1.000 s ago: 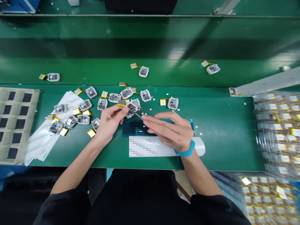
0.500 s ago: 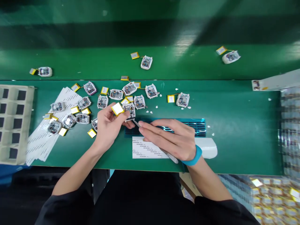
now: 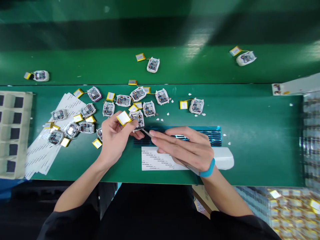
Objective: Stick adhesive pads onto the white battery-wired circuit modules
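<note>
My left hand (image 3: 115,135) is closed on a white watch-like housing (image 3: 138,119) with an open circuit board inside. Its yellow-edged battery (image 3: 123,118) lies over the thumb and fingers of that hand. In my right hand (image 3: 186,146) is a pair of metal tweezers (image 3: 189,166), its fingers closed round them. The tweezers' tips meet the lower edge of the housing; what they touch there is too small to tell. Under the right hand lie a blue strip with dark bars (image 3: 216,136) and a white printed backing sheet (image 3: 152,162).
Several similar housings, such as one (image 3: 123,100) near my left hand, lie with wired batteries on the green table (image 3: 260,143). Printed sheets (image 3: 42,156) spread at left beside a compartment tray (image 3: 27,133). Stacked clear trays (image 3: 312,140) stand at right. Farther housings (image 3: 153,65) rest beyond the seam.
My right hand has shifted slightly to the right and the tweezers lie at a somewhat different angle. The left hand still holds the housing. The view has moved a little.
</note>
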The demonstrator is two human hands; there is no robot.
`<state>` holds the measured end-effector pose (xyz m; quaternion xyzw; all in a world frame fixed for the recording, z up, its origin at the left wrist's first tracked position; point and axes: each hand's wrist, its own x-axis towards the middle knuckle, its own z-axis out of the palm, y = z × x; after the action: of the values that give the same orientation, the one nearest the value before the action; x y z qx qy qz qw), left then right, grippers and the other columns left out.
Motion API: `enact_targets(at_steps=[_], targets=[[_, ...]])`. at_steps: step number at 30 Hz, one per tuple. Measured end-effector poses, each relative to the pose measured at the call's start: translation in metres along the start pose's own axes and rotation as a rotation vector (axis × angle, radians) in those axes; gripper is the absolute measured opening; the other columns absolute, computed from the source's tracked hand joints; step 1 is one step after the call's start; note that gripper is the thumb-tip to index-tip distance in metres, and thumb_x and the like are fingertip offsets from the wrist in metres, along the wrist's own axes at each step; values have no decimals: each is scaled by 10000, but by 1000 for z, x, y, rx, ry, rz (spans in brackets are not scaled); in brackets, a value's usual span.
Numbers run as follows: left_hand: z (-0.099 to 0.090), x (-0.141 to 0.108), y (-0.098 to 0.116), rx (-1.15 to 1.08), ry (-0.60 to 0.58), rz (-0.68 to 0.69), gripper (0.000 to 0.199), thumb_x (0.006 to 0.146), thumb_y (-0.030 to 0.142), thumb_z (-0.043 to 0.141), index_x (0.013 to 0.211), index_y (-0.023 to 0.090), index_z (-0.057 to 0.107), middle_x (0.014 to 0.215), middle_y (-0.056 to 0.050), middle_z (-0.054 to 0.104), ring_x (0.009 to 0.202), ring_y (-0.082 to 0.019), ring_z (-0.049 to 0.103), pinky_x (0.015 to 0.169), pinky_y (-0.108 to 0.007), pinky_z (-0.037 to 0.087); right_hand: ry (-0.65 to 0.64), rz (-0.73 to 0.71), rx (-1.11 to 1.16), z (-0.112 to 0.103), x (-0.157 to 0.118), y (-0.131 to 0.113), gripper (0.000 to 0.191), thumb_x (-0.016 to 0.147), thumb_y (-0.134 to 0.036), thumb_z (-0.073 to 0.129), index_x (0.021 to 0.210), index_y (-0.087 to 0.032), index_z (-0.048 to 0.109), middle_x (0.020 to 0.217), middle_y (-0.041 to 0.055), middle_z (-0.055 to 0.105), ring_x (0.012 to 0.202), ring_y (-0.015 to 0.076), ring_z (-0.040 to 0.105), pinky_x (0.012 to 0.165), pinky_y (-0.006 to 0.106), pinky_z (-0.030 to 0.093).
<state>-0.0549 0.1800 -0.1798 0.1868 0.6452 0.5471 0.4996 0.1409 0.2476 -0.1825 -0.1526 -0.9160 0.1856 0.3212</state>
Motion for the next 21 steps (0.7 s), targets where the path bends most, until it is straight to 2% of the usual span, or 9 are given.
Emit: enact_targets(at_steps=[9, 13, 21], targets=[[-2, 0, 0, -30, -1, 23, 137, 755, 180, 739, 667, 185, 636, 568, 48, 662, 449, -136, 679, 442, -223, 582, -10, 20, 12, 1, 2, -6, 132, 964, -159, 708, 1084, -148, 762, 1077, 35, 819, 846, 174, 726, 713, 291, 654], [-2, -1, -3, -37, -10, 31, 138, 766, 166, 738, 662, 181, 649, 565, 42, 674, 444, -133, 679, 453, -221, 587, 12, 41, 19, 2, 0, -5, 133, 968, -159, 700, 1083, -165, 765, 1060, 35, 823, 841, 173, 723, 696, 291, 648], [0, -2, -1, -23, 6, 28, 133, 746, 176, 738, 655, 184, 642, 528, 48, 666, 425, -142, 672, 427, -224, 583, -47, 3, -7, 1, 1, -4, 150, 963, -176, 714, 1092, -201, 785, 1109, 11, 811, 857, 168, 727, 718, 289, 644]])
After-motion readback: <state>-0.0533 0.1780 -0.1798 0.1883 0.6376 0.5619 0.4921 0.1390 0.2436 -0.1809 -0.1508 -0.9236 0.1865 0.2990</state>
